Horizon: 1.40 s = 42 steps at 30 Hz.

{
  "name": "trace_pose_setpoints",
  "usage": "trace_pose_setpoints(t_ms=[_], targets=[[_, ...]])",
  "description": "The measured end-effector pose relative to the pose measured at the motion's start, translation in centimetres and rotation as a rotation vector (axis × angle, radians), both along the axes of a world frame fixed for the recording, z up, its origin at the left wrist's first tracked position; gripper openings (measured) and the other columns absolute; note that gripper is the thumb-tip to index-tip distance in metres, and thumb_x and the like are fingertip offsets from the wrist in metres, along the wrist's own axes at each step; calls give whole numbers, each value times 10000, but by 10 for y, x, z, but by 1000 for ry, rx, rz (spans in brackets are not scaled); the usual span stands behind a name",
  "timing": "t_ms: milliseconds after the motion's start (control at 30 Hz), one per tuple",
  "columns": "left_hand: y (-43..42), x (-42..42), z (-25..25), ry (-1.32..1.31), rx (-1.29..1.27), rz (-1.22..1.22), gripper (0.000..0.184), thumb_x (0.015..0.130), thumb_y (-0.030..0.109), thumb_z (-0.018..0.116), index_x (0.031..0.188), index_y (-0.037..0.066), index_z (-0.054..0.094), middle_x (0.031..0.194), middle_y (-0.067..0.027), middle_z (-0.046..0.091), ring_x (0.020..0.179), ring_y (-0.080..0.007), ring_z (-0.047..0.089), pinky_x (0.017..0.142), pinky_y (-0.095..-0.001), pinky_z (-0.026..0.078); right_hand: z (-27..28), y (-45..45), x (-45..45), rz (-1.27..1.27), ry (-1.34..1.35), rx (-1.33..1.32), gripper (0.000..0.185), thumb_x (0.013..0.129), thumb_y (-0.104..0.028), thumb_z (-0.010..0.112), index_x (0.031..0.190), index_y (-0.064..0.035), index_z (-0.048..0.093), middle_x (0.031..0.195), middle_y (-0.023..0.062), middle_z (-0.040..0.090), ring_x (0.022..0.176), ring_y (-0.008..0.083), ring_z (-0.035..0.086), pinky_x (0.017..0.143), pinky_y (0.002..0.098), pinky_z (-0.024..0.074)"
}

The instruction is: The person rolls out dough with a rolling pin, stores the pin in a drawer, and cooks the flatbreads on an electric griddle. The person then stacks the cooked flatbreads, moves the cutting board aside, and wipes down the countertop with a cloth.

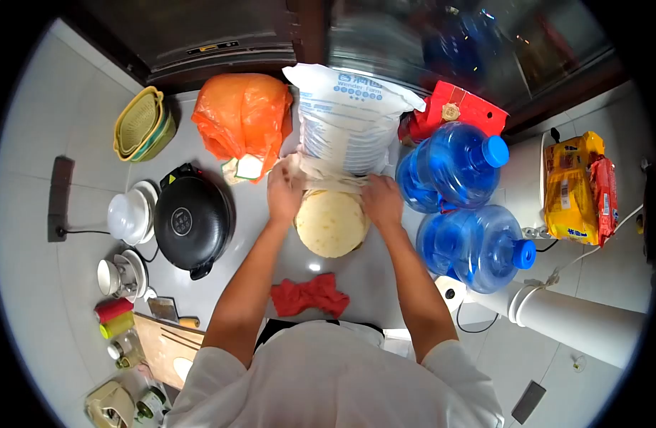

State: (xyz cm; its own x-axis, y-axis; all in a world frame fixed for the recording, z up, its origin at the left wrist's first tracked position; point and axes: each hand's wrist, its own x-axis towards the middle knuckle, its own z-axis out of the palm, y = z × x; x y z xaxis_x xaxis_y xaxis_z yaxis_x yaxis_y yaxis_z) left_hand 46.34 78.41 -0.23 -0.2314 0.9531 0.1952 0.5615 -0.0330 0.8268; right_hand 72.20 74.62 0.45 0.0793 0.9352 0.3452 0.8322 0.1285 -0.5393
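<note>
A round, pale yellow flatbread [331, 224], lightly spotted, lies on the grey counter in front of me; whether others lie beneath it I cannot tell. Along its far edge runs a bunched beige cloth [328, 173]. My left hand [284, 194] is closed on the cloth's left end, and my right hand [382, 202] grips its right end. The fingertips of both hands are partly hidden. Close to me on the counter lies a crumpled red cloth [310, 295].
Behind the cloth stands a white printed sack [348, 121], beside an orange plastic bag [241, 114]. Two blue water jugs [453, 167] lie right. A black electric griddle [192, 227] sits left, near bowls [108, 277] and a wooden board [160, 346]. Yellow packets [572, 189] are far right.
</note>
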Motion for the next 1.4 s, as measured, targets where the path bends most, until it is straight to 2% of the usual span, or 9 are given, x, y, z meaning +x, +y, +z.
trace_pose_setpoints(t_ms=[67,167,267,367,667,767,867,1033,1400], targets=[[-54,-17,22,85,-401,-106,353,890,177,737,1191,3,675,914,-158,726,824,-319,713,785,-405,572,10,-32,-6,-61,130,-179,246,922,-174,680,1133,-58,733,1061,180,710,996,377,679,922,456,540],[-102,-20,9,47,-324,-148,233,904,152,739,1064,-13,699,824,-83,721,706,-207,710,686,-351,573,4,-61,-14,-162,236,-268,207,935,-173,653,1067,-38,739,1044,190,709,995,400,674,909,467,543],[-103,-18,-13,-2,-285,-162,235,898,134,740,1075,-17,704,833,-85,719,664,-198,692,665,-336,570,-13,-71,-21,-196,233,-231,239,952,-183,626,1096,-25,733,1044,220,715,980,419,673,907,492,533],[-94,-3,20,-333,-377,-127,302,865,109,739,1144,-3,713,900,-155,751,771,-293,728,735,-398,579,4,-71,-27,-210,177,-334,308,950,-234,684,1164,-20,737,1057,216,719,954,378,701,884,450,543],[-96,-10,-2,-36,-191,-172,237,866,57,681,1095,5,710,952,-164,723,829,-295,709,783,-396,574,10,-71,-33,-263,45,-340,381,902,-265,751,1210,-44,711,1138,202,690,1090,398,638,939,472,524],[-106,-33,3,-25,-116,-124,240,862,59,720,1098,20,706,976,-145,713,791,-277,706,733,-376,576,35,-78,-53,-239,-66,-152,386,897,-246,754,1236,-67,706,1167,177,675,1123,373,612,966,456,515],[-121,-84,-12,46,31,-66,244,869,40,712,1113,25,714,1001,-152,710,794,-286,708,725,-374,577,42,-76,-99,-16,16,-71,333,896,-172,744,1214,-81,713,1126,162,674,1078,364,614,934,462,513],[-171,-165,25,-11,48,164,221,871,13,702,1090,7,730,990,-178,716,796,-302,722,744,-390,587,29,-80,-210,437,28,78,296,853,-127,751,1145,-86,723,1079,132,687,1026,354,643,903,450,537],[-253,-283,45,-33,60,439,227,922,-18,644,1135,-10,724,983,-165,699,821,-282,692,783,-369,568,24,-122,-367,882,-59,-72,341,818,-172,794,1152,-124,741,1112,51,642,1094,273,626,930,421,554]])
